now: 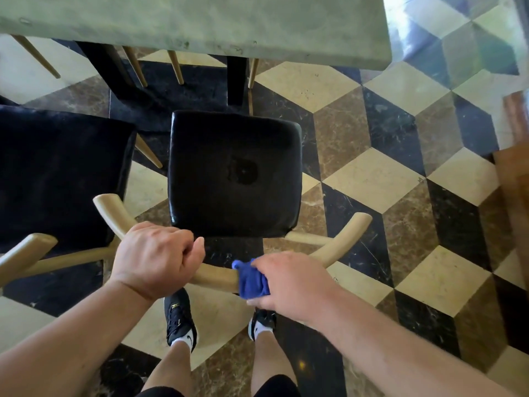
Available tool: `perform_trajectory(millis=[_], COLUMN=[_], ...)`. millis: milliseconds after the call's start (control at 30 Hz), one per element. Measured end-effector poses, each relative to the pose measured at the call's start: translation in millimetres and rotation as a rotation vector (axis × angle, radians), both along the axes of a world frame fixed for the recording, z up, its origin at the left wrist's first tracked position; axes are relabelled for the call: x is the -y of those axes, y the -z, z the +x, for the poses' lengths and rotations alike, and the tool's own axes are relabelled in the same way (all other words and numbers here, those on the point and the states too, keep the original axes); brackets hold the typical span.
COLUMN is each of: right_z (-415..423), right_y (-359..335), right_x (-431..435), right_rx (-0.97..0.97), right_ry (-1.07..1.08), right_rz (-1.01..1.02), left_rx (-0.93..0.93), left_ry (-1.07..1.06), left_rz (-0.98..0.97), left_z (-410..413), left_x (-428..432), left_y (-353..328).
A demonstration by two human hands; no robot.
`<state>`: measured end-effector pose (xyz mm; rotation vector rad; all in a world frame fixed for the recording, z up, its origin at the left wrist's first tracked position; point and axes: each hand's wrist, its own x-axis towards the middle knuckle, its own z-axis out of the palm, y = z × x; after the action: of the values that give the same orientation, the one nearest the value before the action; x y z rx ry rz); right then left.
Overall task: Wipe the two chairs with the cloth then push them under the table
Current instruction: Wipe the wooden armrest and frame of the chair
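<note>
Clasping chair backrest point(218, 275), left grip point(156, 257) curled round it, right grip point(292, 282) pinching blue cloth point(252, 279)

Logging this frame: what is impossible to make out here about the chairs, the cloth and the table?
Head view, left chair: cut off by the left edge; much of it unseen.
Head view, centre chair: left hand and right hand cover parts of its backrest rail.
Head view, cloth: mostly bunched under the right hand; its extent is unclear.
Head view, table: far side cut off by the top edge.
</note>
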<state>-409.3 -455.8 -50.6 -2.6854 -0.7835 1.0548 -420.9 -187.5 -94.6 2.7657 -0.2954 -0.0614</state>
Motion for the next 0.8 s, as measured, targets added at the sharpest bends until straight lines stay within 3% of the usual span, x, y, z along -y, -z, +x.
perform_trajectory(millis=[133, 267, 367, 433, 533, 600, 667, 733, 800], right_z=[44, 69, 73, 75, 79, 88, 101, 111, 113], right_y=[-13, -15, -10, -10, -12, -8, 6, 31, 57], right_x=[67, 89, 86, 88, 88, 84, 77, 67, 57], right_rx=[-0.051, -0.073, -0.1, -0.129, -0.224, -0.33, -0.313, -0.21, -0.173], right_ry=[-0.087, -0.161, -0.19, -0.169, -0.096, 0.052, 0.182, 0.183, 0.159], right_rz=[-0.217, -0.276, -0.304, -0.286, -0.284, -0.264, -0.232, -0.313, -0.524], left_rx=[-0.04, -0.148, -0.327, -0.505, -0.728, -0.755, -0.741, -0.734, -0.717], left_ry=[-0.019, -0.066, -0.025, 0.159, 0.331, 0.349, 0.357, 0.348, 0.345], left_rz=[0.001, 0.075, 0.264, 0.355, 0.268, 0.227, 0.208, 0.185, 0.166], left_z=[0, 4, 8, 4, 0, 3, 6, 6, 5], left_x=[0, 8, 23, 45, 89, 106, 108, 103, 101], left_y=[0, -6, -18, -23, -25, -22, -19, -16, -14])
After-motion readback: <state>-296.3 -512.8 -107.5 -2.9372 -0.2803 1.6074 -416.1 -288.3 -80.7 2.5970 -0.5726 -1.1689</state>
